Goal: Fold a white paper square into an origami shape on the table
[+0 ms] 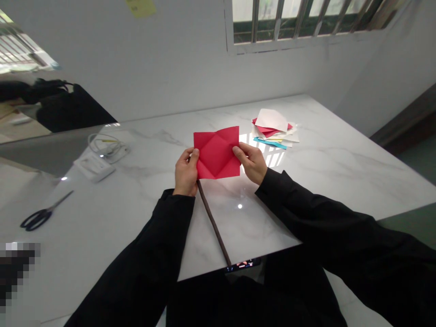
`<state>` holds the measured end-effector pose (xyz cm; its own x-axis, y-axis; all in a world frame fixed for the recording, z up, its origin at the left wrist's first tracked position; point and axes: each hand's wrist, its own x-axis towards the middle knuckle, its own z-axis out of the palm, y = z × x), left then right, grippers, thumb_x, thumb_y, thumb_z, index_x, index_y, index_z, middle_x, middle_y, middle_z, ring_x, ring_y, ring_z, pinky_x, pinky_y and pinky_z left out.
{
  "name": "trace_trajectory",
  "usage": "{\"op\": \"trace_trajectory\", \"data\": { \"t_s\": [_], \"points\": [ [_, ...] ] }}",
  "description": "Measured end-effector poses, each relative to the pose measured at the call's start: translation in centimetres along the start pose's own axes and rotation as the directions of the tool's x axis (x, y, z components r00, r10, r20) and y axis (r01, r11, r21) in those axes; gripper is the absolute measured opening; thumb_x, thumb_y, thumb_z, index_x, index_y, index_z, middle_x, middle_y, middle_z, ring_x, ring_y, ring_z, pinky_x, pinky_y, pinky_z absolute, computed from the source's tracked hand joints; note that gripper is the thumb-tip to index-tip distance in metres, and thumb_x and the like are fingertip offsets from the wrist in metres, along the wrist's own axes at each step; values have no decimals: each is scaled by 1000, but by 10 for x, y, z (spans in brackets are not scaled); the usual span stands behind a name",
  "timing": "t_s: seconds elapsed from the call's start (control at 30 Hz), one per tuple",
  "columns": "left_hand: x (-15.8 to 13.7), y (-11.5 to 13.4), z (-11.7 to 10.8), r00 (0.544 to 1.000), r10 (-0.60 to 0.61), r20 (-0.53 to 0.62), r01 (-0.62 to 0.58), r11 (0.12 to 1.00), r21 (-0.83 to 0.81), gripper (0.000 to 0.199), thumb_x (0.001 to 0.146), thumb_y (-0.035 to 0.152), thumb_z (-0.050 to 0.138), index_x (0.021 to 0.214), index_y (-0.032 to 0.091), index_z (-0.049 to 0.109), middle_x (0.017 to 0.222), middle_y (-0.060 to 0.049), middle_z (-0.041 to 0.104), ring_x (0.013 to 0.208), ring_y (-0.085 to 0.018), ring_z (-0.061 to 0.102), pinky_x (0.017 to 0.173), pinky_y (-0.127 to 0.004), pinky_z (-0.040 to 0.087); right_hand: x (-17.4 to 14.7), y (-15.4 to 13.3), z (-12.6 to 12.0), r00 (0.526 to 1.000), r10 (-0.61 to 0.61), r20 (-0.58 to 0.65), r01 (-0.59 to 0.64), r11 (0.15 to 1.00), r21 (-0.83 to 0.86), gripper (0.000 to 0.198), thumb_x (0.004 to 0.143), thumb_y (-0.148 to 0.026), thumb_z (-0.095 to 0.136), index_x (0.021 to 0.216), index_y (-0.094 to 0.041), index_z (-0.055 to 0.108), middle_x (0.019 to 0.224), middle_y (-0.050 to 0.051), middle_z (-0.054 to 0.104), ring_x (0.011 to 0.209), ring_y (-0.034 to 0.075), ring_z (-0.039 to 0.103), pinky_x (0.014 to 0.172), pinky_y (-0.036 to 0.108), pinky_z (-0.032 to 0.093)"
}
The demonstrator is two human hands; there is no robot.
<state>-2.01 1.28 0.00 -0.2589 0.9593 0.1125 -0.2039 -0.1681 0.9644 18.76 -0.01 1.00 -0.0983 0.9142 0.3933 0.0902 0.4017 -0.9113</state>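
A red square of paper [217, 152] with diagonal fold creases is held up over the white marble table [323, 168]. My left hand [185, 172] pinches its left edge with thumb on top. My right hand [251, 161] grips its right edge. A thin dark stick [214, 222] runs from under my left hand down toward the table's near edge; whether the left hand also holds it I cannot tell.
A pile of coloured and white paper sheets [274, 129] lies beyond my right hand. Black-handled scissors [42, 214] rest at the far left. A white power strip with coiled cable [97, 161] sits left of centre. A dark bag [68, 106] stands at the back left.
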Motion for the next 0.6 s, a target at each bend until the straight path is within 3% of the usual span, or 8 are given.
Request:
{"op": "trace_trajectory", "data": {
  "t_s": [0.13, 0.4, 0.6],
  "points": [
    [1, 1, 0, 998, -60, -2, 60, 996, -58, 41, 74, 46, 90, 94, 21, 65, 76, 0, 71, 74, -18, 72, 68, -27, 59, 4, 5, 0, 998, 65, -4, -65, 993, 96, 53, 92, -71, 59, 72, -24, 51, 66, -3, 43, 62, 14, 45, 58, 29, 42],
    [4, 2, -2, 998, -63, -13, 62, 994, -90, 42, 74, 51, 91, 89, 21, 65, 85, -3, 75, 85, -21, 75, 72, -30, 62, 9, 14, 1, 966, 254, 42, -255, 923, 288, 51, 78, -71, 73, 88, -22, 68, 78, -1, 57, 70, 14, 55, 59, 25, 50],
    [5, 1, -3, 998, -58, -18, 56, 993, -104, 40, 79, 52, 86, 91, 18, 68, 92, -8, 78, 96, -25, 75, 79, -33, 63, 7, 12, 0, 952, 289, 102, -306, 877, 370, 47, 78, -67, 79, 88, -22, 72, 85, 0, 66, 74, 13, 59, 61, 24, 51]
  ]
}}
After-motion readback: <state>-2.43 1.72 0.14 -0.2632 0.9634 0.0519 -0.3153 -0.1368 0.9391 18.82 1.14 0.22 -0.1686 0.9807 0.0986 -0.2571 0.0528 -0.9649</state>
